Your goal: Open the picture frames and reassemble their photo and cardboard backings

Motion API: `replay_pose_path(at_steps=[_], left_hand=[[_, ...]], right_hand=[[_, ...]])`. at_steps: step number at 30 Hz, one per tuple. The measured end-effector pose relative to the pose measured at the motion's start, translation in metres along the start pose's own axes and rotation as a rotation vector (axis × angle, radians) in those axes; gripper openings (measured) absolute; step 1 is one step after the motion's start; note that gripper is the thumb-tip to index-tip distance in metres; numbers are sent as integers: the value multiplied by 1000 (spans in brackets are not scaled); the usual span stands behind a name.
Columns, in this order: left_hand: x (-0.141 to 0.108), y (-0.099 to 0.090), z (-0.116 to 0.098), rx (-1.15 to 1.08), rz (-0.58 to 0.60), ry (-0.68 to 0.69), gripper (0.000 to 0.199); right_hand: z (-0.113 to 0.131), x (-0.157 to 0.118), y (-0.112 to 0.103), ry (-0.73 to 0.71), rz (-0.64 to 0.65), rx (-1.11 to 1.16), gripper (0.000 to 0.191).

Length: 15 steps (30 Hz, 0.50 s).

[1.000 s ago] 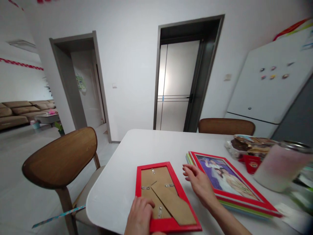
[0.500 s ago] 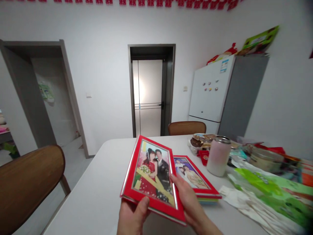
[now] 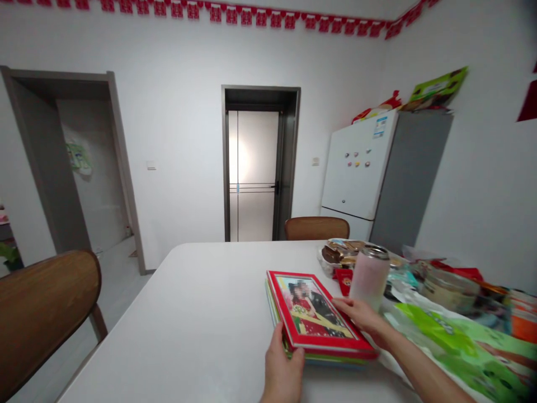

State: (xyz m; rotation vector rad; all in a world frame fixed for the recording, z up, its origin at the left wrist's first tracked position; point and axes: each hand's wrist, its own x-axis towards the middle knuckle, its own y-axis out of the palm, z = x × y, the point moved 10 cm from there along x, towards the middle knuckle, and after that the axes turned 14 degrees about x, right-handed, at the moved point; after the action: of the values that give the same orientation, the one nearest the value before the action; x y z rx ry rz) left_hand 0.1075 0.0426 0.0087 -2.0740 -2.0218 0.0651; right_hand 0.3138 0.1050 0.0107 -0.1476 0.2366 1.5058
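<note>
A red-framed photo (image 3: 321, 334) of a couple, one in a red dress, lies on top of a stack of frames on the white table. Green and light blue edges (image 3: 331, 361) show beneath it. My left hand (image 3: 283, 361) grips the near left corner, with the thumb at the front edge and fingers along the left side. My right hand (image 3: 361, 319) rests on the frame's right side, its fingers over the border. The other red frame, with a couple in white, is hidden under the top one.
A pink and white can (image 3: 370, 280) stands just beyond my right hand. Snacks, a red packet (image 3: 344, 280), a glass bowl (image 3: 451, 286) and green plastic packaging (image 3: 474, 347) cover the right side. Brown chairs (image 3: 46, 313) stand left and behind the table.
Both hands have moved right and down with the red frame, from tilted in the air to flat on the stack. The head view has tipped slightly upward.
</note>
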Motion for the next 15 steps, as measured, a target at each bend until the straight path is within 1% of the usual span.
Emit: replay_pose_path(at_steps=[2,4,6,7,8,10,13,15], left_hand=[[-2,1,5,136,33,-14,55],[-2,-2,11,205,52,-35,59],[2,-14,19,234,32,-56,63],[6,-24,24,242,9,-68,63],[10,-36,29,255,-16,-84,64],[21,-67,39,282,-74,-127,61],[37,-122,53,317,-173,-200,50],[42,-157,60,341,-247,-249,38]], right_hand=[[-16,-9,2,59,47,41,30],[-27,-15,7,85,66,92,31],[-30,-16,19,57,63,117,29],[-31,-15,30,42,68,112,29],[-29,-13,44,20,79,94,30],[-23,-6,79,-45,103,37,31],[-9,7,133,-149,107,-38,30],[-3,17,166,-188,108,-56,30]])
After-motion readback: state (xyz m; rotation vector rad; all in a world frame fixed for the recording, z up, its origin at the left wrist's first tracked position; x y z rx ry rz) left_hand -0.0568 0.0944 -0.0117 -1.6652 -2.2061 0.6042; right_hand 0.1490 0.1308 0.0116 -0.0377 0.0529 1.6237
